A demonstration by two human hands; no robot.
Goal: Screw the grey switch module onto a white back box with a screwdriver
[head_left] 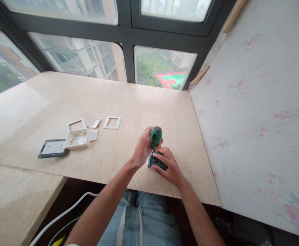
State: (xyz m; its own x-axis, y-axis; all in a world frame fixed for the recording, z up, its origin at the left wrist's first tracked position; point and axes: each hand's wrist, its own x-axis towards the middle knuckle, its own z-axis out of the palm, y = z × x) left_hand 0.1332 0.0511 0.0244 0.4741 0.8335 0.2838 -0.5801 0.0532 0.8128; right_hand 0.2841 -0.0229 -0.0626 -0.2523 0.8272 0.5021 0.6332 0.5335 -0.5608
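Note:
A screwdriver [156, 136] with a green and black handle stands nearly upright, my left hand [143, 147] closed around its handle. Its metal shaft points down at a dark wall socket module [157, 161] lying on the stone ledge, with a white edge showing at its left. The exact spot where the tip meets the module is too small to tell. Across the module's right side lie the fingers of my right hand [172, 168], thumb at the near edge and fingertips at the far side, gripping it against the ledge.
On the left of the ledge [93, 92] are a white back box [77, 139], a socket panel with dark frame [53, 148], two white cover frames [112, 123] and a small white switch piece [96, 123]. Windows rise behind; a floral wall [254, 112] bounds the right.

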